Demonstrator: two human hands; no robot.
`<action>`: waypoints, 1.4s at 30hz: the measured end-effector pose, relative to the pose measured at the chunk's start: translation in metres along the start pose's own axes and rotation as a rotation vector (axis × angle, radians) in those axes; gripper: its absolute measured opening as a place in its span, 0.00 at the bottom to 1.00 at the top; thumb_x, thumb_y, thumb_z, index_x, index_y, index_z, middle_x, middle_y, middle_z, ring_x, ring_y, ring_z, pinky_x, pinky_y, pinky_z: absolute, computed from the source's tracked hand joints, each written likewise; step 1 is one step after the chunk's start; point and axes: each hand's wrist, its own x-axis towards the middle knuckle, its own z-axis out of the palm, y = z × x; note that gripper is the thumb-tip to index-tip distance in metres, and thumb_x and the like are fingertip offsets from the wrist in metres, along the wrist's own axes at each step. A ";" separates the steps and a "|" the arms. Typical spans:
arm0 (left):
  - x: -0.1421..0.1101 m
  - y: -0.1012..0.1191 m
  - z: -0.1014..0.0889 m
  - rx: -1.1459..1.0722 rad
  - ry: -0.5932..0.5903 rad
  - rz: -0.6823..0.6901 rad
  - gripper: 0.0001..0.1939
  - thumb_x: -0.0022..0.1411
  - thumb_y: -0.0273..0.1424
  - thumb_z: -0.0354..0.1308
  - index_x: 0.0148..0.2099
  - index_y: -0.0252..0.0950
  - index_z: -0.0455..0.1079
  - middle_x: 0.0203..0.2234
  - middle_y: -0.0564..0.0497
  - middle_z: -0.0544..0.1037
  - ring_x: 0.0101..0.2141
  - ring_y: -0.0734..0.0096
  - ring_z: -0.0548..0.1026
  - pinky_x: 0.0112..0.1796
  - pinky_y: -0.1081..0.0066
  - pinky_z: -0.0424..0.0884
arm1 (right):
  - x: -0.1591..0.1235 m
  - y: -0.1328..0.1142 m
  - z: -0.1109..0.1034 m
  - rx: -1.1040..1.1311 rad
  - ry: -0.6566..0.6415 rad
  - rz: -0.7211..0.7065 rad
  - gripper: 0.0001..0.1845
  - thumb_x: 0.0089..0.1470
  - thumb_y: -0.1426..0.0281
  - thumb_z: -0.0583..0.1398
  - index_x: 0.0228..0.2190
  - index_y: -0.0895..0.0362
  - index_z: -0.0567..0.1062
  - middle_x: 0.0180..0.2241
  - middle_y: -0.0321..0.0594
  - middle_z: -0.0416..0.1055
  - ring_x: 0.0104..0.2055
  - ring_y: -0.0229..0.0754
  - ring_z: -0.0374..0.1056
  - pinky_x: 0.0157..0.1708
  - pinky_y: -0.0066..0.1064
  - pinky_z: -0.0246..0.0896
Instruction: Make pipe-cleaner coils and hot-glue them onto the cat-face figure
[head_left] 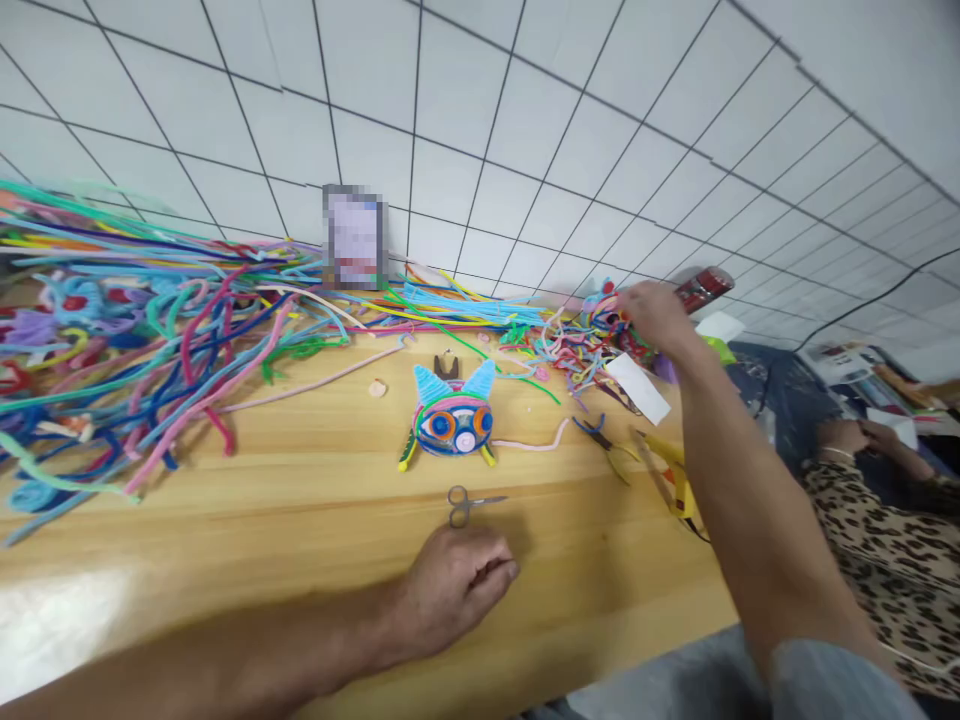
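Observation:
My left hand (pixel 465 585) rests on the table in a loose fist, with nothing visible in it. Just beyond its knuckles lie small metal scissors (pixel 469 503). My right hand (pixel 660 315) reaches to the back right, over a tangled heap of pipe cleaner scraps (pixel 577 350); its fingertips are blurred among the scraps. Between the hands, farther back, sits an animal head made of coiled pipe cleaners (pixel 454 425), with light blue pointed ears and orange-and-blue round eyes. Yellow-and-green handles, apparently of pliers, stick out from beneath it. A pale pink pipe cleaner (pixel 536 445) trails to its right.
Many loose pipe cleaners (pixel 187 350) cover the left side. A pixelated upright panel (pixel 355 237) leans at the tiled wall. Yellow-handled pliers (pixel 604 440), a yellow glue gun (pixel 679 475) and a white card (pixel 637 388) lie right. Another person in a leopard-print sleeve (pixel 892 540) sits beside me.

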 end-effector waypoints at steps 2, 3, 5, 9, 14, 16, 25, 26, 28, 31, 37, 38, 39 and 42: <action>0.000 0.000 0.001 -0.004 0.009 0.003 0.11 0.69 0.24 0.55 0.31 0.37 0.67 0.22 0.56 0.74 0.24 0.77 0.68 0.29 0.75 0.60 | -0.003 -0.010 -0.007 0.148 0.075 0.077 0.14 0.66 0.65 0.54 0.34 0.56 0.76 0.36 0.46 0.77 0.39 0.46 0.68 0.43 0.38 0.63; 0.000 -0.001 0.001 -0.008 0.011 0.003 0.11 0.69 0.24 0.55 0.32 0.37 0.67 0.22 0.56 0.75 0.24 0.77 0.69 0.29 0.75 0.60 | -0.007 -0.018 -0.009 0.237 0.084 0.109 0.12 0.65 0.63 0.56 0.34 0.55 0.76 0.36 0.44 0.77 0.39 0.45 0.68 0.43 0.38 0.63; 0.000 -0.001 0.002 -0.015 0.008 -0.001 0.11 0.69 0.24 0.54 0.32 0.37 0.68 0.23 0.56 0.75 0.24 0.77 0.69 0.30 0.75 0.60 | -0.019 -0.035 -0.009 0.358 0.050 0.106 0.12 0.61 0.60 0.61 0.33 0.54 0.76 0.36 0.41 0.78 0.38 0.44 0.69 0.42 0.36 0.64; -0.001 -0.001 0.001 -0.045 -0.001 -0.024 0.12 0.70 0.26 0.55 0.31 0.37 0.68 0.22 0.56 0.73 0.24 0.77 0.68 0.30 0.74 0.60 | -0.059 -0.073 -0.005 0.692 0.001 0.010 0.14 0.60 0.55 0.64 0.34 0.53 0.77 0.38 0.38 0.78 0.38 0.43 0.71 0.41 0.36 0.67; 0.000 0.006 -0.004 -0.279 -0.004 -0.241 0.18 0.73 0.38 0.54 0.30 0.36 0.69 0.21 0.55 0.69 0.24 0.76 0.65 0.29 0.73 0.60 | -0.129 -0.125 -0.013 0.776 -0.100 -0.268 0.10 0.66 0.58 0.63 0.36 0.48 0.80 0.39 0.39 0.80 0.45 0.48 0.75 0.50 0.43 0.70; 0.003 0.011 -0.008 -0.531 0.042 -0.407 0.26 0.73 0.51 0.50 0.32 0.36 0.70 0.20 0.55 0.69 0.20 0.76 0.63 0.24 0.73 0.59 | -0.157 -0.145 -0.012 0.738 -0.078 -0.433 0.08 0.68 0.61 0.61 0.38 0.45 0.81 0.37 0.39 0.80 0.46 0.49 0.76 0.52 0.48 0.70; 0.018 0.040 -0.020 -0.946 0.090 -0.692 0.32 0.54 0.61 0.68 0.34 0.34 0.71 0.17 0.58 0.68 0.15 0.82 0.56 0.17 0.78 0.49 | -0.212 -0.159 0.037 0.329 0.090 -0.786 0.17 0.71 0.73 0.54 0.44 0.42 0.80 0.38 0.35 0.83 0.43 0.42 0.77 0.57 0.45 0.68; 0.018 0.042 -0.020 -0.923 0.099 -0.689 0.31 0.54 0.60 0.68 0.34 0.34 0.70 0.17 0.59 0.67 0.15 0.83 0.56 0.17 0.78 0.49 | -0.206 -0.150 0.042 0.306 0.101 -0.789 0.16 0.72 0.72 0.54 0.43 0.43 0.80 0.38 0.36 0.83 0.42 0.42 0.77 0.56 0.45 0.68; 0.020 0.042 -0.022 -0.872 0.126 -0.680 0.31 0.55 0.60 0.67 0.33 0.35 0.69 0.16 0.61 0.64 0.15 0.83 0.55 0.17 0.78 0.49 | -0.187 -0.129 0.050 0.276 0.127 -0.769 0.15 0.72 0.69 0.55 0.40 0.45 0.82 0.36 0.38 0.82 0.41 0.44 0.76 0.52 0.44 0.68; 0.024 0.042 -0.033 -0.787 0.171 -0.646 0.29 0.57 0.58 0.66 0.34 0.35 0.69 0.16 0.62 0.62 0.15 0.83 0.54 0.17 0.77 0.50 | -0.154 -0.101 0.057 0.243 0.133 -0.594 0.16 0.71 0.63 0.56 0.36 0.49 0.83 0.35 0.43 0.82 0.41 0.48 0.75 0.47 0.45 0.66; 0.023 0.042 -0.059 -0.594 0.202 -0.616 0.28 0.55 0.57 0.65 0.31 0.36 0.67 0.16 0.62 0.62 0.16 0.83 0.55 0.19 0.77 0.49 | -0.146 -0.102 0.054 0.386 0.058 -0.439 0.14 0.70 0.59 0.58 0.38 0.50 0.81 0.37 0.43 0.82 0.40 0.49 0.76 0.45 0.42 0.69; 0.019 0.043 -0.061 -0.568 0.193 -0.615 0.27 0.56 0.57 0.65 0.31 0.36 0.67 0.16 0.62 0.62 0.16 0.82 0.55 0.19 0.77 0.49 | -0.150 -0.104 0.053 0.414 0.045 -0.399 0.13 0.69 0.59 0.59 0.38 0.50 0.81 0.38 0.44 0.82 0.41 0.49 0.76 0.46 0.42 0.69; 0.015 0.044 -0.062 -0.549 0.188 -0.615 0.27 0.57 0.56 0.65 0.31 0.36 0.67 0.16 0.62 0.61 0.16 0.82 0.55 0.19 0.77 0.50 | -0.154 -0.106 0.053 0.435 0.036 -0.360 0.12 0.68 0.58 0.60 0.37 0.50 0.80 0.38 0.44 0.82 0.42 0.50 0.76 0.47 0.43 0.69; 0.003 0.049 -0.063 -0.535 0.192 -0.614 0.27 0.58 0.56 0.64 0.32 0.35 0.69 0.16 0.62 0.61 0.16 0.82 0.54 0.19 0.77 0.49 | -0.167 -0.107 0.051 0.466 0.016 -0.290 0.12 0.65 0.58 0.61 0.33 0.50 0.79 0.36 0.45 0.81 0.42 0.52 0.76 0.49 0.45 0.69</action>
